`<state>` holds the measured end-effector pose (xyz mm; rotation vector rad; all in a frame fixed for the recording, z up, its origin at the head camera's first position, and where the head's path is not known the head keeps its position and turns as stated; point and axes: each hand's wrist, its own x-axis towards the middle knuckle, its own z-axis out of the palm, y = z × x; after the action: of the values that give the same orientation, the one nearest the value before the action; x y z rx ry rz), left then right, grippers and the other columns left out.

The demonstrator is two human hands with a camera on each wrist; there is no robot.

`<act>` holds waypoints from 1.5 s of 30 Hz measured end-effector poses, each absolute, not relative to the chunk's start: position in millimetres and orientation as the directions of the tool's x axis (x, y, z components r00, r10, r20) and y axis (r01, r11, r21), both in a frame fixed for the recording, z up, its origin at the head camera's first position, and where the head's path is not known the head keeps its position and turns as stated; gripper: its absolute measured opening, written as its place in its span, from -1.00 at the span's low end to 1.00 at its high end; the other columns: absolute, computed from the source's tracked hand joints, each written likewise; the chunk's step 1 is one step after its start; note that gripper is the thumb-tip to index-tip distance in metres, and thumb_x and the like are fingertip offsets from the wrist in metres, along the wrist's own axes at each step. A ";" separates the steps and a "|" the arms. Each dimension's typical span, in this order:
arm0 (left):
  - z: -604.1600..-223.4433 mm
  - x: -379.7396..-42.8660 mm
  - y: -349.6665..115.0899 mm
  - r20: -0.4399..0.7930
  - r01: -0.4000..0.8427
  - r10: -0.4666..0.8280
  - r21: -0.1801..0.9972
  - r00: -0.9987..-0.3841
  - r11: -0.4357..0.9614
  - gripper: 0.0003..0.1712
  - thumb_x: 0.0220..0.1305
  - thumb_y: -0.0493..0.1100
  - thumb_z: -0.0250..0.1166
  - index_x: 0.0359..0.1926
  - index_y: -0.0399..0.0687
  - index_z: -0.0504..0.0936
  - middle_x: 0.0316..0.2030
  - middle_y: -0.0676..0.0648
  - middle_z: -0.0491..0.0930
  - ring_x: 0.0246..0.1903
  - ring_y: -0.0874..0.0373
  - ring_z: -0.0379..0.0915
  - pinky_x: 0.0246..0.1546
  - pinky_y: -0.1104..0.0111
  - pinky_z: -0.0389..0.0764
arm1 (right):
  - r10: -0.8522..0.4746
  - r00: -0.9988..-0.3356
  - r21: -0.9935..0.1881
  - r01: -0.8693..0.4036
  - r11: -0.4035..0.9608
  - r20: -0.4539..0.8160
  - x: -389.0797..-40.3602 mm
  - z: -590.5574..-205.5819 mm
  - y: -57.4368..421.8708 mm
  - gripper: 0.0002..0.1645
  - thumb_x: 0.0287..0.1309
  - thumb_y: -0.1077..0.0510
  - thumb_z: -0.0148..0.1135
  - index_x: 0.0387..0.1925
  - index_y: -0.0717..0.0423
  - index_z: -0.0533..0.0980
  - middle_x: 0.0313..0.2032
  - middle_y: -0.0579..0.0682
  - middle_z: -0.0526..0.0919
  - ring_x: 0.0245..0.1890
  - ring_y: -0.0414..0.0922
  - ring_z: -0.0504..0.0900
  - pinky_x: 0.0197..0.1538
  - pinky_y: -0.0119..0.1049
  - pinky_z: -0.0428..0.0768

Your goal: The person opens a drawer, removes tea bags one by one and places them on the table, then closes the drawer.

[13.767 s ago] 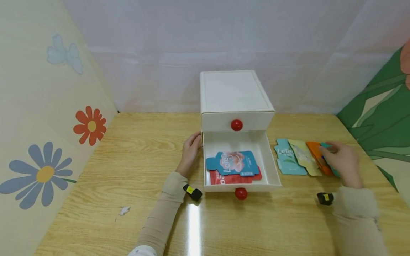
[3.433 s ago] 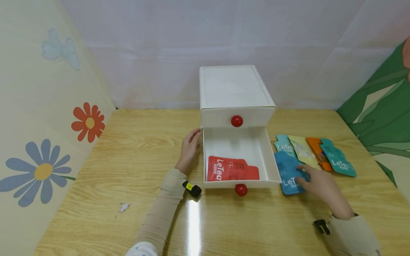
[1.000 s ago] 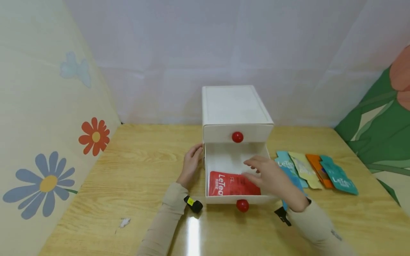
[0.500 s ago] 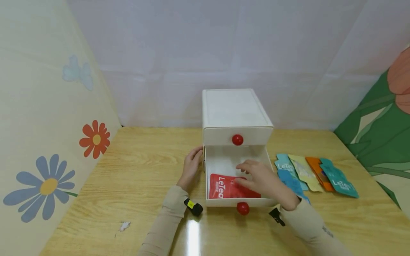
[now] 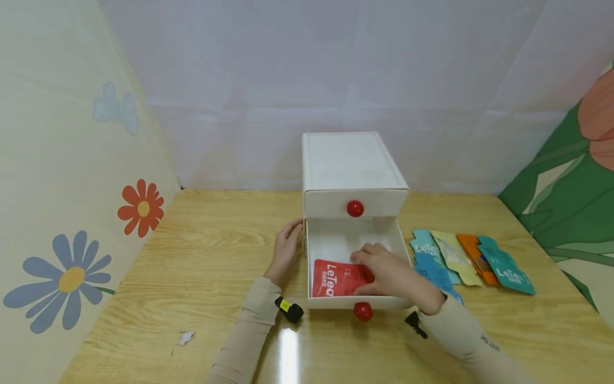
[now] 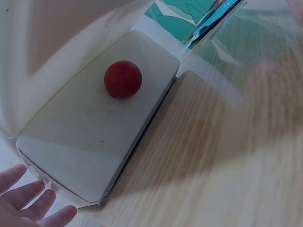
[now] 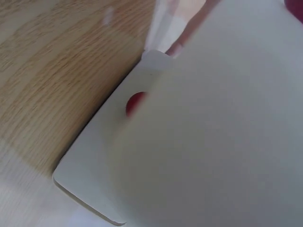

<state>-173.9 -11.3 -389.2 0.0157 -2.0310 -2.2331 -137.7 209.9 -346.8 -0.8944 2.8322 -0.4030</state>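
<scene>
A white cabinet (image 5: 355,160) stands on the table with its middle drawer (image 5: 331,234) pulled out. Inside that drawer lies a flat red LeTea packet (image 5: 336,278). My right hand (image 5: 390,272) reaches into the drawer over the packet's right end, fingers at its back edge and thumb at its front, gripping it. The drawer wall hides that hand in the right wrist view. My left hand (image 5: 285,250) rests against the cabinet's left side, its fingers (image 6: 35,208) extended in the left wrist view.
Right of the cabinet lie a light teal packet (image 5: 424,242), a blue packet (image 5: 434,274), a yellow packet (image 5: 458,258), an orange packet (image 5: 475,256) and a dark teal packet (image 5: 506,266). A closed lower drawer has a red knob (image 6: 123,79).
Earlier, the blue packet left the drawer for the table on the right. Since then my right hand has come back into the drawer and closed its fingers on the red packet. My left hand has stayed.
</scene>
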 end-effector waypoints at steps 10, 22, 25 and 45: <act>-408.6 -186.7 -12.9 0.084 0.094 -0.112 0.992 -0.990 -0.085 -0.64 0.35 -0.27 -0.03 0.07 -0.45 0.41 0.08 -0.31 0.40 0.08 -0.08 0.31 -0.02 0.22 0.49 | -0.579 -0.813 -0.319 -0.533 0.784 -0.064 -137.0 -346.5 209.6 -0.37 -0.31 -0.09 0.50 -0.16 0.10 0.50 -0.28 -0.09 0.45 -0.25 -0.15 0.37 -0.24 -0.30 0.53; -415.3 -189.4 -11.7 0.091 0.101 -0.132 0.993 -0.987 -0.067 -0.63 0.36 -0.24 -0.03 0.08 -0.41 0.43 0.07 -0.27 0.43 0.07 -0.01 0.33 -0.02 0.26 0.49 | -0.559 -0.827 -0.411 -0.488 0.770 -0.066 -138.5 -346.8 210.0 -0.41 -0.30 -0.03 0.52 -0.23 0.08 0.40 -0.36 -0.12 0.46 -0.35 -0.19 0.40 -0.31 -0.35 0.51; -415.9 -189.6 -11.1 0.080 0.093 -0.133 0.991 -0.988 -0.096 -0.63 0.37 -0.24 -0.03 0.09 -0.41 0.41 0.08 -0.28 0.41 0.07 -0.01 0.32 -0.01 0.26 0.49 | -0.550 -0.831 -0.453 -0.461 0.763 -0.081 -138.2 -346.2 209.5 -0.41 -0.30 0.02 0.52 -0.26 0.07 0.36 -0.40 -0.12 0.49 -0.40 -0.17 0.42 -0.35 -0.36 0.49; -415.9 -192.1 -13.4 0.065 0.076 -0.110 0.992 -0.992 -0.097 -0.63 0.37 -0.24 -0.05 0.07 -0.43 0.41 0.07 -0.29 0.42 0.04 0.02 0.34 -0.04 0.24 0.50 | -0.597 -0.802 -0.552 -0.502 0.666 0.011 -137.8 -343.8 214.5 -0.59 -0.19 0.22 0.45 -0.24 0.03 0.48 -0.33 -0.18 0.57 -0.36 -0.18 0.44 -0.29 -0.31 0.48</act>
<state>-192.1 -13.4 -415.9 0.0382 -2.0215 -2.2375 -137.8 214.5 -343.8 -0.9013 2.7080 -0.8208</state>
